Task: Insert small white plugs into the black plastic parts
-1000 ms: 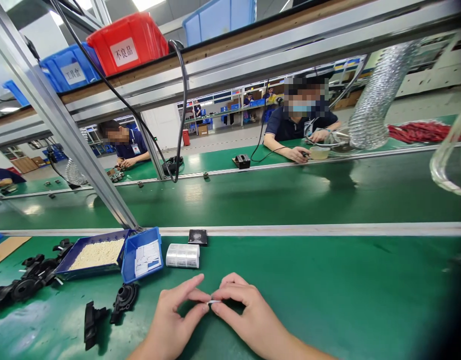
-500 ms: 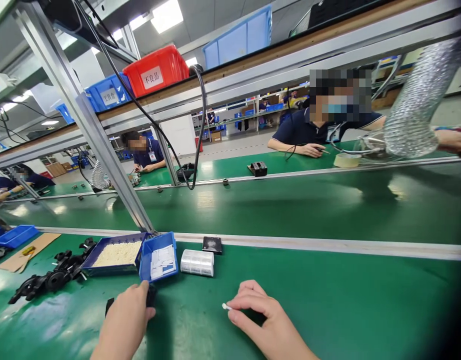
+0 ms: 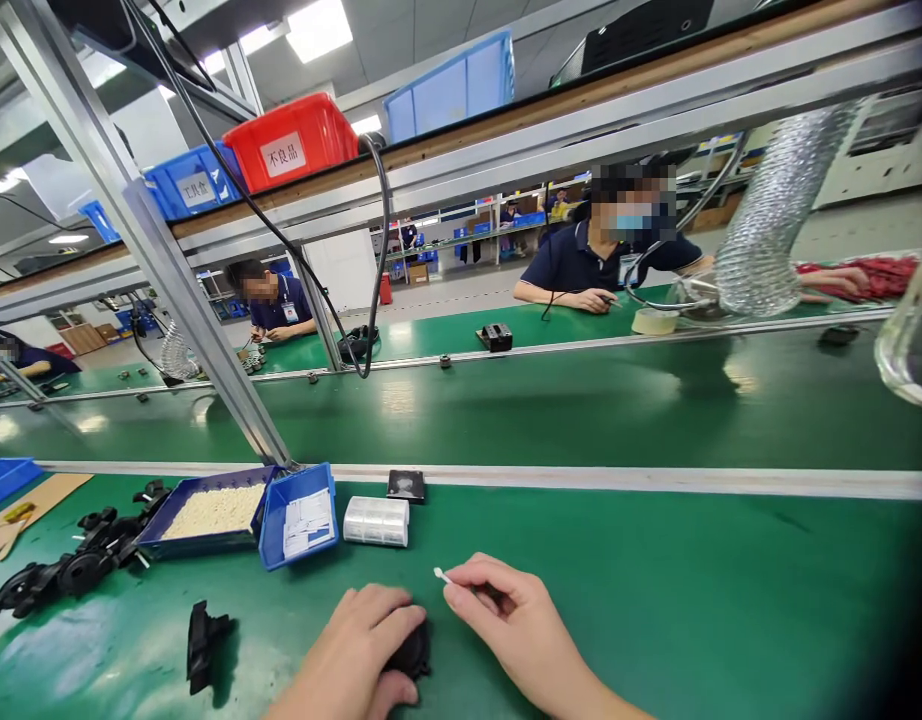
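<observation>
My left hand (image 3: 363, 645) is closed around a black plastic part (image 3: 412, 650) low in the middle of the view; the hand covers much of it. Just to its right, my right hand (image 3: 506, 620) pinches a small white piece (image 3: 441, 575) between thumb and forefinger, its tip sticking out to the left. Another black plastic part (image 3: 204, 645) lies by itself on the green tabletop, left of my left hand.
Left of centre stand a tray of small cream pieces (image 3: 215, 511), a blue bin (image 3: 300, 562) with white slips, and a roll of clear labels (image 3: 376, 521). Several black parts (image 3: 86, 570) lie farther left. A metal post (image 3: 168, 270) rises behind. Co-workers sit across the green conveyor (image 3: 551, 410).
My left hand has moved right with a black part, nearer my right hand. A black part now lies uncovered where it was. My right hand still pinches the white piece. The view has shifted slightly.
</observation>
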Demonstrator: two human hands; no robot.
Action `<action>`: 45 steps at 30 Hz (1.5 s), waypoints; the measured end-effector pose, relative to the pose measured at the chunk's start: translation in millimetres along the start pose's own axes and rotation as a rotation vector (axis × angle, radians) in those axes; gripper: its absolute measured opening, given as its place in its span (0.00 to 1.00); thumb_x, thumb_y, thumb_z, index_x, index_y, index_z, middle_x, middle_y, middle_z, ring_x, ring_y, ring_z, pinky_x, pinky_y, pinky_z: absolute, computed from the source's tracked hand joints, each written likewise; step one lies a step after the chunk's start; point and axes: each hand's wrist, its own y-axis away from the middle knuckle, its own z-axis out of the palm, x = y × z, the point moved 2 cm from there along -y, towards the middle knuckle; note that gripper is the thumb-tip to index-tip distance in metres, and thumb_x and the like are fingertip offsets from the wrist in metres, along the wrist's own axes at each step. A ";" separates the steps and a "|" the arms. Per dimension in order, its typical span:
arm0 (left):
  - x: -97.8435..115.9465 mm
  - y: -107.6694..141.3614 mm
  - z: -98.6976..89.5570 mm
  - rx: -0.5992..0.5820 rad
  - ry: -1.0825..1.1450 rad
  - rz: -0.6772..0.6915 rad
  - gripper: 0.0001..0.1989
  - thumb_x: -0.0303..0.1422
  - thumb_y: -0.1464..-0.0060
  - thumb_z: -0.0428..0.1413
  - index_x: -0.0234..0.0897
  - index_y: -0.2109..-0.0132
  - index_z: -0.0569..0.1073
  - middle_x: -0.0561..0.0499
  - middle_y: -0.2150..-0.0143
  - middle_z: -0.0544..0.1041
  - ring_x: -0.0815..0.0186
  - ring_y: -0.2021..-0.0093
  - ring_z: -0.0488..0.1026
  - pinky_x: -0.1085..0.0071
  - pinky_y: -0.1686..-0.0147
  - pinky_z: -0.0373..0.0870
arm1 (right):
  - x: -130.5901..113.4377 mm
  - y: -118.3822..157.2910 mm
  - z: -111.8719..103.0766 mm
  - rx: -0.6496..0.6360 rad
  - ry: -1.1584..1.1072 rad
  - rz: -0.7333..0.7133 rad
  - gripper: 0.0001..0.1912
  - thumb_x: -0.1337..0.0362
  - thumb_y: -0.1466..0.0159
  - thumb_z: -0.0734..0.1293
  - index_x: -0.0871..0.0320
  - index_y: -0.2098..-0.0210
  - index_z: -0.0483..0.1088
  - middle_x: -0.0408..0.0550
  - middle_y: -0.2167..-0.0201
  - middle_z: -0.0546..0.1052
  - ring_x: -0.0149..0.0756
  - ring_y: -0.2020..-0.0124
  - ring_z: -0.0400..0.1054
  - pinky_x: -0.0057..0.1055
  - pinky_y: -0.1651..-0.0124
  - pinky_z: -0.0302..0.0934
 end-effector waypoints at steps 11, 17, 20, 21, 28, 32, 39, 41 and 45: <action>-8.0 -12.9 11.8 0.179 1.569 -0.234 0.27 0.45 0.43 0.69 0.44 0.39 0.77 0.44 0.48 0.78 0.59 0.52 0.76 0.66 0.53 0.71 | -21.2 11.3 4.8 -0.014 0.063 -0.159 0.14 0.57 0.30 0.70 0.59 0.67 0.80 0.44 0.74 0.69 0.30 0.77 0.54 0.30 0.73 0.49; -3.8 -12.7 10.1 0.182 1.553 -0.212 0.29 0.45 0.45 0.71 0.46 0.39 0.77 0.45 0.50 0.77 0.60 0.54 0.75 0.68 0.54 0.71 | -24.2 11.5 8.9 -0.055 0.089 -0.154 0.11 0.61 0.33 0.70 0.59 0.67 0.81 0.43 0.75 0.69 0.29 0.78 0.55 0.29 0.75 0.49; -3.2 -11.5 10.9 0.183 1.493 -0.172 0.27 0.46 0.42 0.69 0.47 0.38 0.76 0.46 0.49 0.77 0.60 0.52 0.74 0.69 0.53 0.71 | -23.4 12.3 10.5 -0.075 0.086 -0.142 0.10 0.62 0.34 0.70 0.59 0.67 0.82 0.43 0.75 0.70 0.29 0.78 0.56 0.29 0.74 0.50; -3.2 -11.1 11.2 0.184 1.472 -0.162 0.27 0.46 0.42 0.68 0.47 0.37 0.75 0.45 0.48 0.77 0.60 0.51 0.74 0.69 0.53 0.70 | -23.0 12.4 10.8 -0.080 0.084 -0.135 0.10 0.62 0.34 0.70 0.59 0.66 0.82 0.43 0.75 0.70 0.29 0.77 0.56 0.29 0.74 0.50; -6.3 -9.6 12.2 0.243 1.271 -0.067 0.31 0.47 0.41 0.67 0.44 0.35 0.72 0.41 0.41 0.76 0.54 0.41 0.72 0.66 0.42 0.66 | -16.7 10.6 11.0 -0.092 0.103 -0.070 0.10 0.62 0.34 0.69 0.60 0.66 0.82 0.44 0.73 0.70 0.30 0.76 0.58 0.29 0.73 0.50; -9.1 -8.6 16.2 0.274 1.179 -0.037 0.31 0.47 0.42 0.68 0.44 0.36 0.71 0.40 0.39 0.75 0.52 0.39 0.71 0.64 0.41 0.67 | -15.2 11.3 12.1 -0.136 0.117 -0.029 0.12 0.60 0.34 0.69 0.59 0.67 0.83 0.44 0.75 0.69 0.32 0.75 0.60 0.29 0.72 0.51; -7.2 -7.4 17.6 0.273 1.127 -0.075 0.33 0.47 0.50 0.73 0.44 0.41 0.76 0.41 0.43 0.77 0.53 0.44 0.74 0.65 0.47 0.73 | -12.9 15.2 13.5 -0.190 -0.012 0.102 0.16 0.55 0.37 0.69 0.60 0.75 0.69 0.40 0.79 0.64 0.30 0.75 0.53 0.28 0.72 0.46; -5.5 -6.8 16.3 0.259 1.103 -0.088 0.33 0.48 0.51 0.74 0.43 0.41 0.76 0.41 0.43 0.78 0.52 0.43 0.75 0.64 0.45 0.74 | -12.7 15.6 13.9 -0.209 -0.051 0.114 0.16 0.54 0.38 0.69 0.59 0.75 0.68 0.39 0.79 0.62 0.30 0.75 0.52 0.29 0.72 0.46; -5.7 -5.4 18.4 0.262 1.036 -0.120 0.33 0.47 0.50 0.73 0.44 0.40 0.76 0.40 0.40 0.77 0.49 0.39 0.74 0.60 0.39 0.71 | -13.8 15.2 14.4 -0.213 -0.058 0.098 0.17 0.55 0.38 0.68 0.58 0.76 0.65 0.38 0.80 0.60 0.30 0.75 0.51 0.29 0.72 0.45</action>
